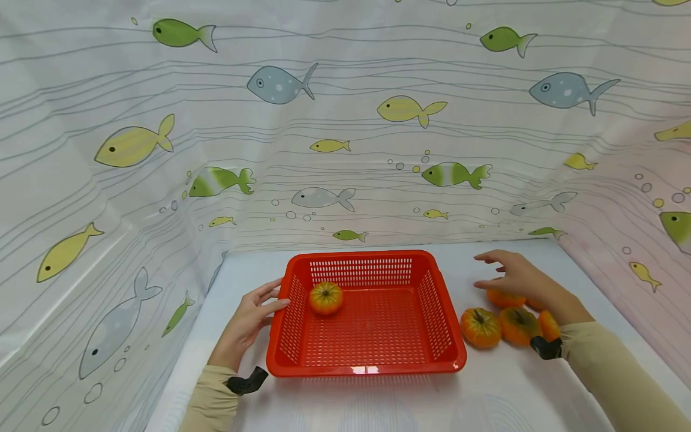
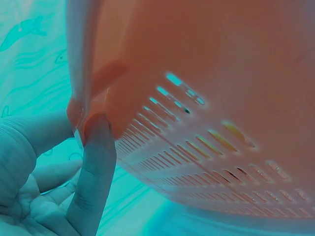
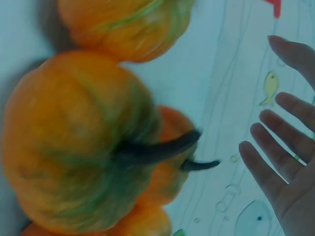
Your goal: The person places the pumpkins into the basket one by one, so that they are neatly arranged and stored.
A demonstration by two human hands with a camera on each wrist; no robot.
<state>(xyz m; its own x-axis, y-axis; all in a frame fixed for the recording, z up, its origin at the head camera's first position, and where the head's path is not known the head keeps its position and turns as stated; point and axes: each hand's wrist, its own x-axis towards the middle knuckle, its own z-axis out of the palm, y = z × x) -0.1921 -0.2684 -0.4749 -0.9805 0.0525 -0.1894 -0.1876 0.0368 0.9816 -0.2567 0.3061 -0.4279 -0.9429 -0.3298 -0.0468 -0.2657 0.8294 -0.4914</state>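
A red plastic basket [image 1: 367,369] with slotted sides stands on the table, and one small orange pumpkin [image 1: 326,299] lies inside it at the left. My left hand [image 1: 249,319] pinches the basket's left rim between thumb and fingers; the left wrist view shows the fingertips against the rim. Right of the basket, my right hand [image 1: 520,281] hovers with spread fingers over a group of pumpkins, holding nothing. Among them are a ribbed orange pumpkin [image 1: 481,328] and a greener-topped pumpkin [image 3: 74,142] with a dark stem. Others are partly hidden behind the right hand and wrist.
A pale cloth [image 1: 367,408] covers the table. Curtain walls [image 1: 345,174] printed with fish and wavy lines stand behind and on both sides. Each wrist bears a small black device [image 1: 247,381] at the sleeve.
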